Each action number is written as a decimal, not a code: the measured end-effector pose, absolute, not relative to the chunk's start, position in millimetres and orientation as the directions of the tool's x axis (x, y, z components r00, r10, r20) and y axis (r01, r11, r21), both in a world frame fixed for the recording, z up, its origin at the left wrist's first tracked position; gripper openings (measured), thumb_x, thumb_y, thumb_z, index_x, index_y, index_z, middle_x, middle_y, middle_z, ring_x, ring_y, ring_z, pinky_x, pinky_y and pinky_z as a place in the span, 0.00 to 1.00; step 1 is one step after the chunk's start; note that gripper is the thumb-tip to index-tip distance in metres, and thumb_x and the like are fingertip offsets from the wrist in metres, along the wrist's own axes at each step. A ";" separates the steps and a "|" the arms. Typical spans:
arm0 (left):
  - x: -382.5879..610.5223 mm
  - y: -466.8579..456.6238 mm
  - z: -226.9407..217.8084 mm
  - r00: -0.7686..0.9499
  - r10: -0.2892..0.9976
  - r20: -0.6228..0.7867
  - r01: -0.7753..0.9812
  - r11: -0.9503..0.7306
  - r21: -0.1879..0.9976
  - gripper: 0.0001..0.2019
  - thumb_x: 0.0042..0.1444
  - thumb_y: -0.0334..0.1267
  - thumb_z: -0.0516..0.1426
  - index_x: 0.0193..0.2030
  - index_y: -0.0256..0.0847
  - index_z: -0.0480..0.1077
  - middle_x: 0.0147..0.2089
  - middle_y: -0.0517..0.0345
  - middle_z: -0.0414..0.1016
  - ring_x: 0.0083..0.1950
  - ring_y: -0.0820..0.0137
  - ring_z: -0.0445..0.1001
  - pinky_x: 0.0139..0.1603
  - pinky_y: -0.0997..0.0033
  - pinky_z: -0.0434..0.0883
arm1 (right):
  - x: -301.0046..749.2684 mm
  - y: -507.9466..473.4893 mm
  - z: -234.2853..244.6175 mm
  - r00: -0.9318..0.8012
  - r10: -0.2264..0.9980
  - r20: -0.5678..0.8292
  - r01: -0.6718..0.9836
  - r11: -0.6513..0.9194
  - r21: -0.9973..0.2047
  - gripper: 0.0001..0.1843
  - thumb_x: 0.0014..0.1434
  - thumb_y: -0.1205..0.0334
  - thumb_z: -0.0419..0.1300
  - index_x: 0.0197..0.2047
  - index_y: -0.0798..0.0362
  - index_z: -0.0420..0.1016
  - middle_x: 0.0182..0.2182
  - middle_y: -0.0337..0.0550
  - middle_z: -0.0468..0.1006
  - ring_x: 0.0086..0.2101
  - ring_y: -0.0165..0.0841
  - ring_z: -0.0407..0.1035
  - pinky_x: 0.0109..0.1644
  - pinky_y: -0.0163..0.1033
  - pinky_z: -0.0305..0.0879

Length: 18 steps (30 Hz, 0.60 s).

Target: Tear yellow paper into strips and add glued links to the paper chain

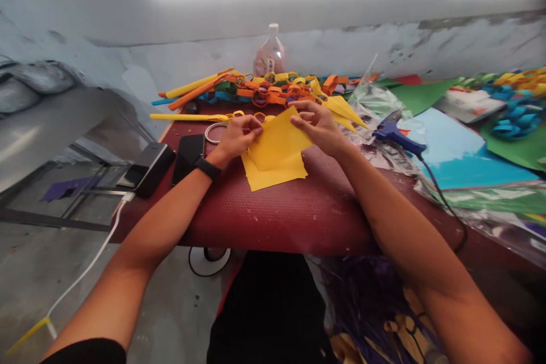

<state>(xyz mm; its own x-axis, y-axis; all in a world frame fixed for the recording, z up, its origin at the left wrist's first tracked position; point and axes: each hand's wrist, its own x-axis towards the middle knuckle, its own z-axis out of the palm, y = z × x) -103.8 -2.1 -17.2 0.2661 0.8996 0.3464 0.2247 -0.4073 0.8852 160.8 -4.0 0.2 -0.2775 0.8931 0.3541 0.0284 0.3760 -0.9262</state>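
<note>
A yellow paper sheet (281, 137) is held up, tilted, above the front part of the red-covered table (256, 222). My left hand (239, 135) is closed, pinching the sheet's left edge between thumb and fingers. At its upper right corner my right hand (319, 125) grips the same sheet, thumb in front and fingers behind. More yellow paper (277, 177) shows directly beneath it; whether these pieces touch the held sheet I cannot tell. Just behind both hands lies a chain of orange and yellow paper rings (273, 91), partly hidden by my right hand.
To the left are a black phone (187, 156), a dark box-shaped device (151, 168) with a white cable, and a tape ring (214, 133). A blue glue gun (396, 133) lies right, near blue paper (460, 153) and plastic wrapping. A plastic bottle (271, 52) stands at the back.
</note>
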 end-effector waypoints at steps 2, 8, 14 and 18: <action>-104.5 1.3 -18.3 0.183 0.941 0.283 0.135 -0.310 0.941 0.05 0.61 0.34 0.67 0.38 0.38 0.75 0.38 0.56 0.81 0.37 0.73 0.77 0.42 0.72 0.74 | 163.0 -5.7 3.3 -0.274 0.912 0.304 -0.089 0.291 -0.953 0.39 0.55 0.32 0.78 0.62 0.41 0.77 0.40 0.43 0.85 0.38 0.41 0.82 0.34 0.44 0.82; -99.8 -3.0 -10.9 0.074 0.994 0.078 -0.111 -0.069 0.991 0.08 0.61 0.30 0.67 0.39 0.40 0.72 0.40 0.58 0.80 0.38 0.74 0.78 0.41 0.74 0.77 | 162.8 -5.9 1.8 -0.405 0.869 0.283 -0.226 0.205 -0.952 0.52 0.49 0.42 0.84 0.70 0.40 0.68 0.45 0.42 0.86 0.35 0.38 0.82 0.36 0.45 0.85; -90.0 -17.0 -5.7 0.184 0.983 0.008 -0.103 0.011 0.995 0.09 0.62 0.32 0.68 0.42 0.41 0.72 0.40 0.57 0.80 0.36 0.72 0.78 0.34 0.73 0.74 | 146.9 -13.3 -3.7 -0.350 0.889 0.297 -0.228 0.226 -0.947 0.44 0.46 0.36 0.84 0.59 0.43 0.75 0.50 0.49 0.87 0.50 0.48 0.84 0.45 0.50 0.87; -86.6 -19.3 -9.2 0.203 0.975 0.095 -0.002 -0.096 0.995 0.10 0.59 0.31 0.69 0.42 0.40 0.72 0.40 0.56 0.80 0.37 0.73 0.78 0.32 0.76 0.69 | 141.3 -15.6 -4.3 -0.251 0.918 0.307 -0.205 0.260 -0.944 0.44 0.47 0.31 0.82 0.58 0.42 0.75 0.50 0.50 0.86 0.50 0.51 0.83 0.45 0.52 0.87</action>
